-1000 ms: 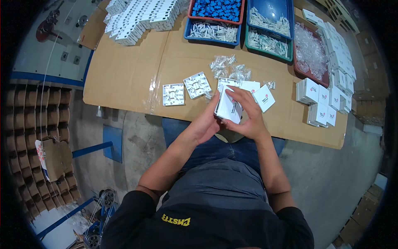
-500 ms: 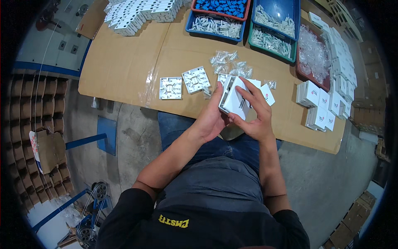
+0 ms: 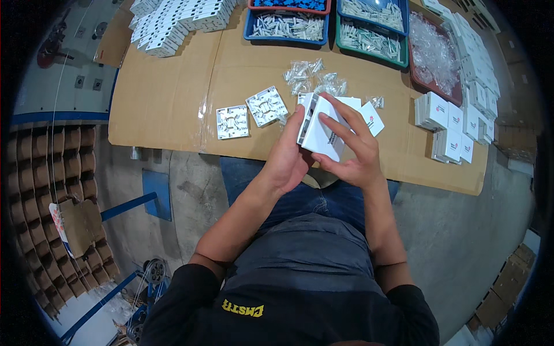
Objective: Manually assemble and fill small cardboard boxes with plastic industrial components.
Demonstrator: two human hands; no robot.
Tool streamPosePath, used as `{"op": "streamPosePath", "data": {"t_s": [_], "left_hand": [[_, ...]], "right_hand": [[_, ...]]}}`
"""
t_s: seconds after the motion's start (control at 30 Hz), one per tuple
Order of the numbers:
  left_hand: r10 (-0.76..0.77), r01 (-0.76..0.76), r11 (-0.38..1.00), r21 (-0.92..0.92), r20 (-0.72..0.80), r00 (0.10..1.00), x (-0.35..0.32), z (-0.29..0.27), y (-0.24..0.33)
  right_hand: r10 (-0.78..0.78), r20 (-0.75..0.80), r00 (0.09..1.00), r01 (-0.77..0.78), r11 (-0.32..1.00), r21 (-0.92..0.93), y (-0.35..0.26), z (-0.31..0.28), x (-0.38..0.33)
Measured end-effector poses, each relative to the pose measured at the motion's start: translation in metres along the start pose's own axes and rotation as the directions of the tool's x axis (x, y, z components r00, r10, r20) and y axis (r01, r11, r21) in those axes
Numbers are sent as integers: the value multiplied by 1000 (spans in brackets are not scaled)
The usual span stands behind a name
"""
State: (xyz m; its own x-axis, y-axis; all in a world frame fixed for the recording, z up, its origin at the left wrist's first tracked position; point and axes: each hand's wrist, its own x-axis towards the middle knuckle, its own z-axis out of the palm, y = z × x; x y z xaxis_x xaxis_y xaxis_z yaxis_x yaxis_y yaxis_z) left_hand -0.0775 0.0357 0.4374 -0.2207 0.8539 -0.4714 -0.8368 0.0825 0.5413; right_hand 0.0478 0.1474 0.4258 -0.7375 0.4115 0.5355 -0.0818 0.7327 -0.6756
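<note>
Above the near edge of the table, both hands grip a white square plastic box [image 3: 321, 137], tilted, its slotted side toward the left. My left hand [image 3: 283, 164] wraps its left side, thumb along the edge. The fingers of my right hand [image 3: 359, 151] lie across the smooth white face, thumb at the lower edge. Left of them on the table are an open white square base [image 3: 232, 122] and a second open base [image 3: 267, 107], both with moulded insides. Small clear bags of white parts [image 3: 303, 75] lie beyond. A white square cover [image 3: 372, 119] lies partly behind my right hand.
Stacked white boxes [image 3: 179, 24] stand at the far left of the cardboard-covered table [image 3: 164, 104]. At the back are a blue tray [image 3: 285, 41] and a green tray [image 3: 369, 62] of small white parts. A reddish bin [image 3: 437, 92] holds clear bags; white boxes [image 3: 447, 124] are stacked at right.
The view has shifted slightly. The white box has turned a little in my hands, showing more of its smooth face, and my right fingers lie flatter across it.
</note>
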Motion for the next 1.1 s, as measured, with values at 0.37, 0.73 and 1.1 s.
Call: {"op": "streamPosePath", "data": {"t_s": [0.37, 0.73, 1.1], "left_hand": [[19, -19, 1000, -7, 1, 1000, -4, -7, -4], [17, -17, 1000, 0, 10, 1000, -10, -5, -11], [4, -5, 1000, 15, 27, 1000, -10, -7, -19]], "right_hand": [[4, 38, 999, -5, 999, 35, 2, 10, 1], [-39, 131, 991, 29, 997, 75, 7, 1, -2], [1, 205, 979, -27, 992, 121, 10, -10, -9]]}}
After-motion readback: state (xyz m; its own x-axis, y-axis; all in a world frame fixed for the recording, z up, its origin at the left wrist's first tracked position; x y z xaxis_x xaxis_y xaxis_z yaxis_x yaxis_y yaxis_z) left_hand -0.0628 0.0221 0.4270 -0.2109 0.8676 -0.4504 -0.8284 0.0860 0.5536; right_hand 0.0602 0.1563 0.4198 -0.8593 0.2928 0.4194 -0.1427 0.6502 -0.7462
